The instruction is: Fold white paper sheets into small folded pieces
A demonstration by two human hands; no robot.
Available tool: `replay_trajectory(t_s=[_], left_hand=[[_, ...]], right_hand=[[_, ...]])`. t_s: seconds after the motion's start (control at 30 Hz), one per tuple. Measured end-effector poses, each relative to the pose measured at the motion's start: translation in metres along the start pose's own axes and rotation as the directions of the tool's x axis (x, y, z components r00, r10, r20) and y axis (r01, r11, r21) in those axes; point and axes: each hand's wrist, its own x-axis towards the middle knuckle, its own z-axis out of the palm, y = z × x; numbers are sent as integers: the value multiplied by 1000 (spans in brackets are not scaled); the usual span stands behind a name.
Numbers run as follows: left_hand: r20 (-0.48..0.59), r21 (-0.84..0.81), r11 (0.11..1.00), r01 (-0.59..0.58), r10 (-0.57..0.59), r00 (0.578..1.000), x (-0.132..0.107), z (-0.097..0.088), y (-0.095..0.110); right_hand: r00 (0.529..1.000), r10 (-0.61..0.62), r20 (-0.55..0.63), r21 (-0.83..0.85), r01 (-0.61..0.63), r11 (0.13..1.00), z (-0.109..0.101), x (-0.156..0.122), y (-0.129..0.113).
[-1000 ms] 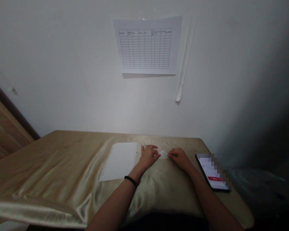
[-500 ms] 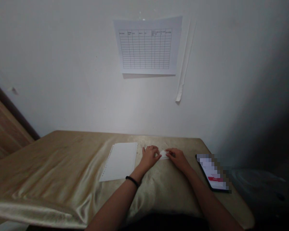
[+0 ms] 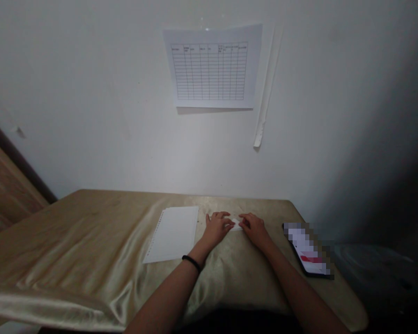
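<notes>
A small folded piece of white paper (image 3: 236, 226) lies on the cloth-covered table between my hands, its outer parts hidden by fingers. From the left, my left hand (image 3: 218, 227) presses it with thumb and fingertips, and a black band circles that wrist. My right hand (image 3: 253, 226) pinches the paper's right side, fingers curled. Just left of my left hand rests a stack of white loose-leaf sheets (image 3: 176, 234) with punched holes along one edge.
A phone (image 3: 304, 250) with a lit, partly blurred screen lies at the table's right side. Gold satin cloth (image 3: 101, 241) covers the table, wrinkled at the left front. On the wall behind hang a printed table sheet (image 3: 212, 69) and a narrow paper strip (image 3: 264, 102).
Both hands stay at the folded paper. My fingers have drawn slightly closer over it, and less of its top shows. The rest has not visibly moved.
</notes>
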Motion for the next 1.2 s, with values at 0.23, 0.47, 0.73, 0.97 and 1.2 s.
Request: replay_trajectory(t_s=[0.23, 0.47, 0.73, 0.97, 1.2], left_hand=[[15, 29, 999, 15, -15, 1000, 0, 1, -2], [0, 38, 999, 14, -14, 1000, 1, 6, -6], [9, 36, 999, 22, -22, 1000, 3, 6, -6], [12, 64, 997, 39, -40, 999, 2, 5, -3], [23, 96, 993, 67, -69, 997, 2, 2, 0]], right_hand=[[987, 105, 121, -30, -102, 994, -7, 3, -10], [975, 167, 150, -46, -162, 986, -13, 2, -22], [973, 175, 147, -68, -167, 984, -13, 3, -21], [973, 180, 147, -82, -169, 982, -13, 3, -22], [973, 184, 142, -136, -165, 977, -12, 2, -23]])
